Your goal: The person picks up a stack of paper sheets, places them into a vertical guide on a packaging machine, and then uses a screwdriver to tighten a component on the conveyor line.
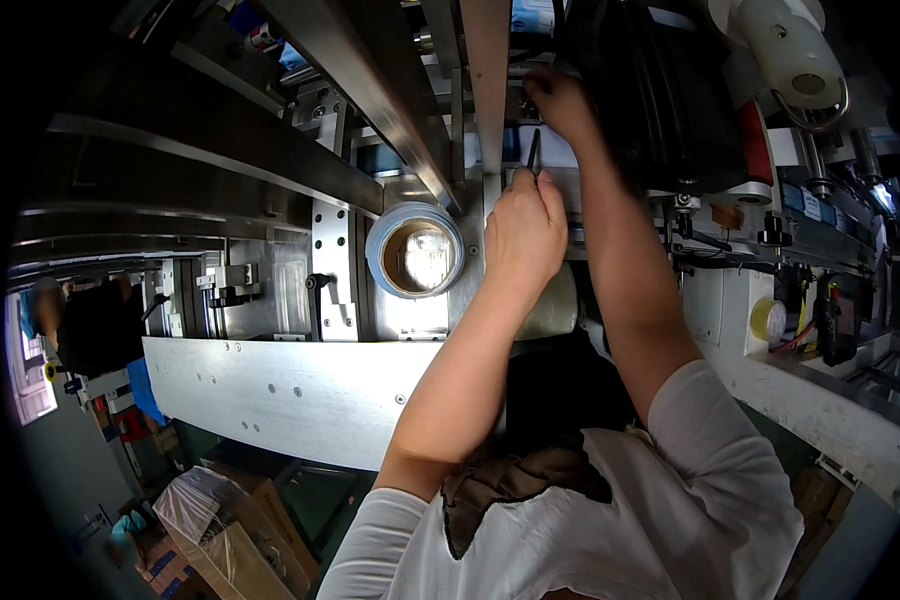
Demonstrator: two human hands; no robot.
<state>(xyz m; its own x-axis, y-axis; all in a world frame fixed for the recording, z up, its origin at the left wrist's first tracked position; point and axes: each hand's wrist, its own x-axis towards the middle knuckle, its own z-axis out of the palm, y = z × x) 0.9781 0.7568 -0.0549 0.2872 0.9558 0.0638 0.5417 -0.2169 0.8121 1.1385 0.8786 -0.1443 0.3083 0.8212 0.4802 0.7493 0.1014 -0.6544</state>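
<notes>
Thin dark pen-like tool point(534, 152), slim and straight, upright above the machine's metal plate point(410, 315), gripped by closed left hand point(523, 232) fingers; right hand point(560, 102) just beyond, fingers curled, grip unclear.

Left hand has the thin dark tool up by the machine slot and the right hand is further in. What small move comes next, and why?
Probably ease the dark tool tip forward toward the right hand. The left hand grips it upright with its tip just short of where the right hand's fingers press on the white-and-blue part. The tape roll sits untouched beside it.
</notes>
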